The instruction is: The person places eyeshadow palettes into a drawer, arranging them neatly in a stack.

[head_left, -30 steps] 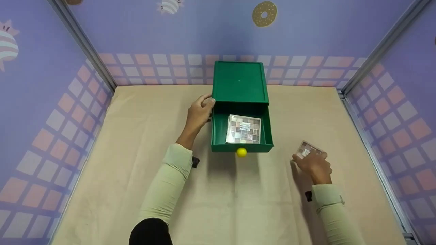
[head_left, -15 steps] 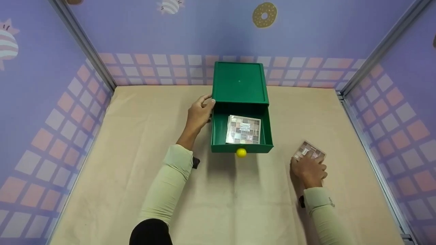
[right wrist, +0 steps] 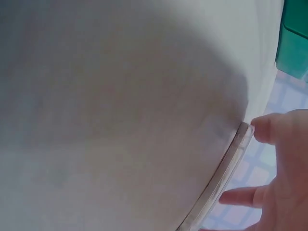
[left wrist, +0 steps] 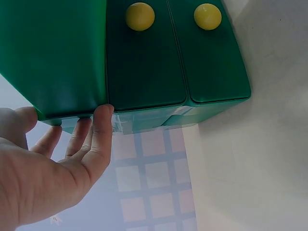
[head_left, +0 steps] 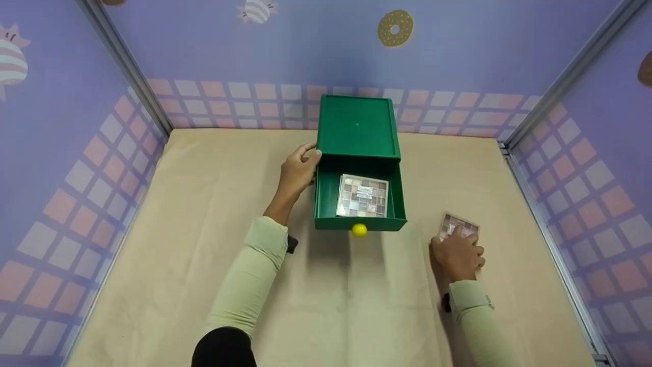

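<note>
While my R fingers (right wrist: 243, 196) pinch the palette (head_left: 452, 222) at 4 o'clock from the drawer (head_left: 328, 223), my L fingers (left wrist: 101, 132) rest, relaxed, at drawer's 10; if R thumb (right wrist: 270, 128) slips off palette's thin edge, poss. drop.

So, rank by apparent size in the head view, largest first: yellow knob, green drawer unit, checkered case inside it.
1. Green drawer unit
2. Checkered case inside
3. Yellow knob
No two look alike.

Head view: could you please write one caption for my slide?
Left hand touching a green cabinet with a checkered case in its open drawer; right hand touching another case.
</note>
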`<state>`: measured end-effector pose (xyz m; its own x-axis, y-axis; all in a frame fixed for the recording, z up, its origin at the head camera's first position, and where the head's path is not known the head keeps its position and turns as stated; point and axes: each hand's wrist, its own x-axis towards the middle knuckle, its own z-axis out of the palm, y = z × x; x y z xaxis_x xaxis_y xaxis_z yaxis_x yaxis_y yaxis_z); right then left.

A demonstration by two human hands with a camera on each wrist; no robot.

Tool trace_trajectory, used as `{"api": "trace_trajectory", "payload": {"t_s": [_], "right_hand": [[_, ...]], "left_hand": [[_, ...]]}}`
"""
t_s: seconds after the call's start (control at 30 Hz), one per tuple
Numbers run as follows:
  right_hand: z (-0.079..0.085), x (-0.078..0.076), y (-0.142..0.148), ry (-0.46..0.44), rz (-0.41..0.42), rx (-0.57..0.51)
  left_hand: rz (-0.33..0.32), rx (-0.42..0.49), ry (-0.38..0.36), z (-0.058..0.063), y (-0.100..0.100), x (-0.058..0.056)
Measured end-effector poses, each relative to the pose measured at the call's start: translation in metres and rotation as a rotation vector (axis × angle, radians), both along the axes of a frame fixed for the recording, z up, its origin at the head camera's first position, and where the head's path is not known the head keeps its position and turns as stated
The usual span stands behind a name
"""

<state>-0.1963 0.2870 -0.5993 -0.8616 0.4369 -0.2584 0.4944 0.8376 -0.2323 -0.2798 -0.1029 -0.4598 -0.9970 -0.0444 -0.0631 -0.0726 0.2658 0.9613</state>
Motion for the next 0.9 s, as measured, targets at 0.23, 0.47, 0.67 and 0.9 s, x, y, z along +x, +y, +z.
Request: {"api": "trace_trajectory", "payload": {"t_s": [0.23,0.47,0.67,0.9], "right_hand": [[0.001,0.007,0.010,-0.009,0.056,-0.011],[0.005,0.006,0.010,0.016,0.077,-0.010],[0.007,0.009,0.010,-0.019,0.062,-0.022],[0.007,0.010,0.015,0.017,0.097,-0.018]], "left_hand": [[0.002,0.000,-0.012,-0.001,-0.001,0.000],[0.008,0.002,0.003,0.002,-0.003,0.000],[-0.004,-0.011,0.000,-0.001,-0.001,0.000],[-0.004,-0.006,0.007,-0.001,-0.001,-0.001]]}}
